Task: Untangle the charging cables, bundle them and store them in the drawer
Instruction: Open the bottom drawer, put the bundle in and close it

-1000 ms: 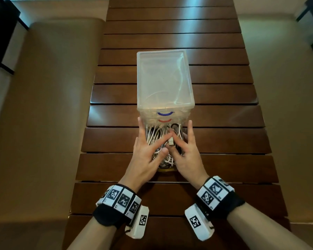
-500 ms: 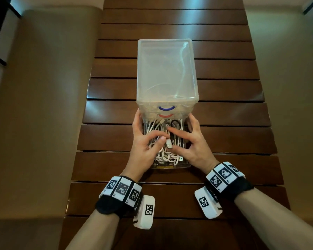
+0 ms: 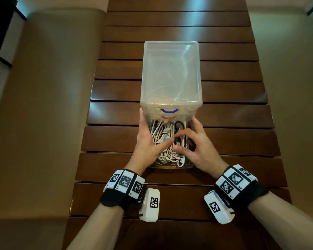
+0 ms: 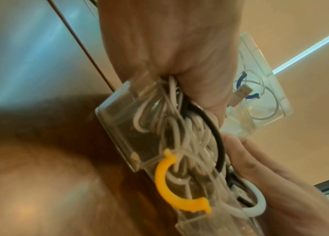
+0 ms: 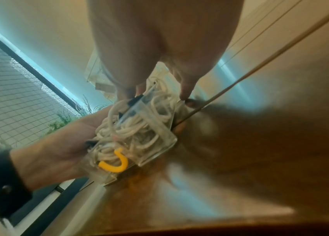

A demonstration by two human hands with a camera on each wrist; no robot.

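White cables [image 3: 167,141] are lying heaped in the open drawer [image 3: 170,166], where the left hand [image 3: 148,141] and right hand [image 3: 197,147], fingers spread, are pressing them down; tuck stray loops below the rim before closing.

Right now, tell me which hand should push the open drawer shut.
Probably the left hand: its fingers lie flat along the drawer side, thumb resting on the cables. The right hand curls into the cables, busy tucking them.
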